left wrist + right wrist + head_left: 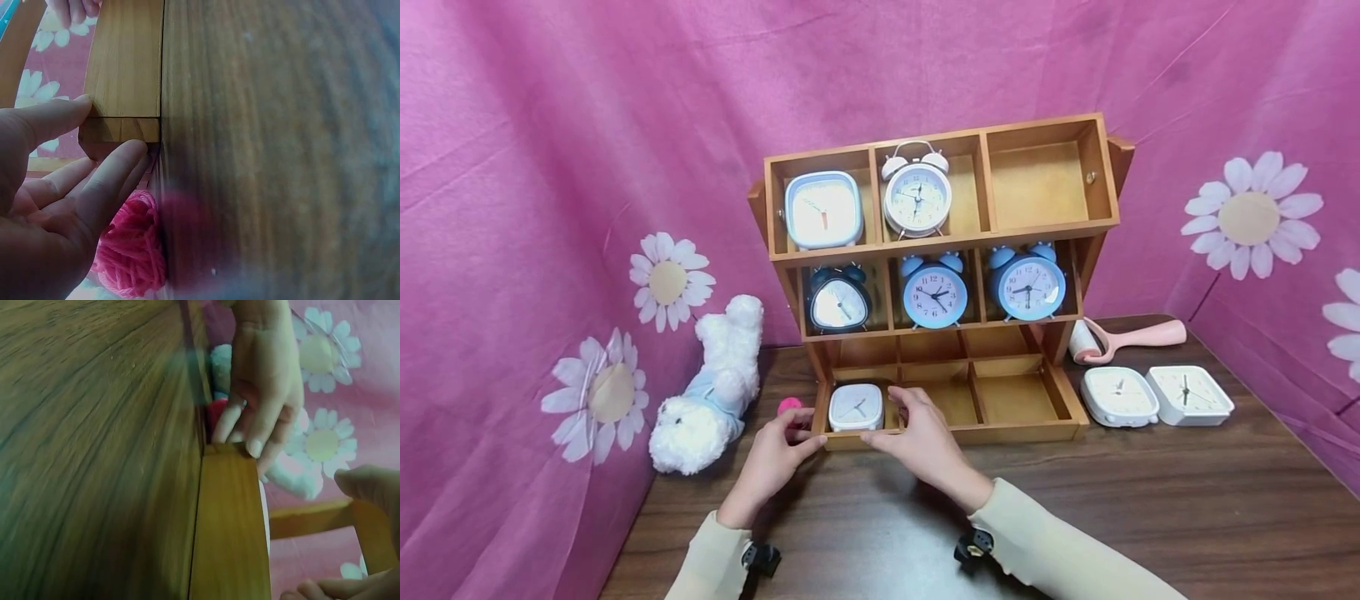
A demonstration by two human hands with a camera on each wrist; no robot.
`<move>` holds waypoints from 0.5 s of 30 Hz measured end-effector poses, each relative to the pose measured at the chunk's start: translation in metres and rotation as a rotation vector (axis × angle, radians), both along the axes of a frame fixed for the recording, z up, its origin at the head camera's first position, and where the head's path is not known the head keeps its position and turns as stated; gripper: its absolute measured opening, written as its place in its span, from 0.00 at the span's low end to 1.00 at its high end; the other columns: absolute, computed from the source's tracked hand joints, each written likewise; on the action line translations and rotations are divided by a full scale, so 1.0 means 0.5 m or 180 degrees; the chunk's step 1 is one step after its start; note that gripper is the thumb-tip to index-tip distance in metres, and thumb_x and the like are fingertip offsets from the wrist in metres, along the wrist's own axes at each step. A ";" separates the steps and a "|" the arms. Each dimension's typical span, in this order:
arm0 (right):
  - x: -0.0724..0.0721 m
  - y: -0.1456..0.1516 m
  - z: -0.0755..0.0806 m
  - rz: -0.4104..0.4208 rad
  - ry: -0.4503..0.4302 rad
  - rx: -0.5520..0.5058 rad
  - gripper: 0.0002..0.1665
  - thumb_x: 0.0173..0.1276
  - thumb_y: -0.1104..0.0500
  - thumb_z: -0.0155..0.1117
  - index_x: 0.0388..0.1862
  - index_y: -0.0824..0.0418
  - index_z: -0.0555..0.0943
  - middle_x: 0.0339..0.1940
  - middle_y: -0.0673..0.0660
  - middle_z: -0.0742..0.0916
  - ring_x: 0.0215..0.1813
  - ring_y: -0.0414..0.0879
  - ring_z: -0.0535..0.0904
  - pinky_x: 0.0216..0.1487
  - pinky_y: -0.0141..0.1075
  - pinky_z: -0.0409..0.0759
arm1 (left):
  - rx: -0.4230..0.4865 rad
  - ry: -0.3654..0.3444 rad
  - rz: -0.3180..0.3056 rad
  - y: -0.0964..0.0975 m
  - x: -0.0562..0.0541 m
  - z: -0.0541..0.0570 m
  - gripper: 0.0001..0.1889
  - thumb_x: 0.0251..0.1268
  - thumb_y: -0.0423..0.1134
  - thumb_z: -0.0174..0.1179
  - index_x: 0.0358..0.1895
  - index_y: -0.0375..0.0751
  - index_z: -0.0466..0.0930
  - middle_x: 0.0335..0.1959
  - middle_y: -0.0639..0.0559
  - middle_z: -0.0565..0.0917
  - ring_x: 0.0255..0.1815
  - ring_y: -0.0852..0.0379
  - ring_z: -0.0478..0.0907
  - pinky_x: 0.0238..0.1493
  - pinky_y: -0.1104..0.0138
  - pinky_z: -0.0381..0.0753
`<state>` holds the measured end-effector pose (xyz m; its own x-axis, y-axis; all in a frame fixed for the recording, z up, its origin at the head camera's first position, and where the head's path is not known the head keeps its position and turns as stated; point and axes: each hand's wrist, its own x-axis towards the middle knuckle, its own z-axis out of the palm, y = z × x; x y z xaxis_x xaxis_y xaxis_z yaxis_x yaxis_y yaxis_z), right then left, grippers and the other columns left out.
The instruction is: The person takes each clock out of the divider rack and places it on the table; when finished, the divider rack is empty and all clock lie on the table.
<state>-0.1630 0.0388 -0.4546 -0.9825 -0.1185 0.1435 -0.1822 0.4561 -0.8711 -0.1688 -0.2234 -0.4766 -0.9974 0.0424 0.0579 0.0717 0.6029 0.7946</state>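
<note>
A tiered wooden display shelf [955, 435] stands on the table, with a white square clock [856, 407] in its bottom left compartment. My left hand [772, 454] pinches the shelf's front left corner, thumb on the front board and fingers against its end [122, 130]. Just right of the white clock is my right hand [925, 437], thumb and fingers spread apart at the compartment's front edge. Nothing shows between them in the right wrist view. Beside the left fingers lies a ball of pink yarn [134, 250].
Several clocks fill the upper tiers, among them a blue twin-bell alarm clock [935, 296]. To the right lie two white clocks, one rounded [1120, 396] and one square [1189, 395], and a pink-handled lint roller [1138, 336]. A white plush toy [707, 392] lies at left.
</note>
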 end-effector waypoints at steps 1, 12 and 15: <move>0.000 -0.009 -0.001 -0.0024 0.0014 0.0034 0.55 0.58 0.45 0.91 0.77 0.69 0.78 0.67 0.65 0.86 0.66 0.62 0.85 0.69 0.57 0.84 | 0.0009 0.0003 -0.0007 0.000 0.000 0.000 0.23 0.71 0.34 0.78 0.65 0.34 0.86 0.55 0.39 0.93 0.49 0.49 0.95 0.45 0.71 0.86; -0.001 -0.092 -0.018 -0.0182 0.0028 0.0287 0.63 0.56 0.45 0.92 0.81 0.76 0.71 0.72 0.69 0.79 0.71 0.61 0.80 0.74 0.58 0.82 | 0.0012 0.0028 -0.0050 -0.002 -0.001 0.003 0.23 0.71 0.34 0.78 0.66 0.34 0.86 0.55 0.40 0.93 0.49 0.49 0.95 0.43 0.71 0.87; -0.003 -0.101 -0.024 -0.0200 0.0062 0.0361 0.65 0.56 0.46 0.93 0.82 0.76 0.70 0.73 0.70 0.78 0.72 0.62 0.79 0.74 0.58 0.82 | 0.0002 0.0023 -0.0055 -0.003 -0.001 0.001 0.22 0.72 0.34 0.78 0.65 0.35 0.86 0.55 0.39 0.94 0.49 0.49 0.95 0.44 0.70 0.88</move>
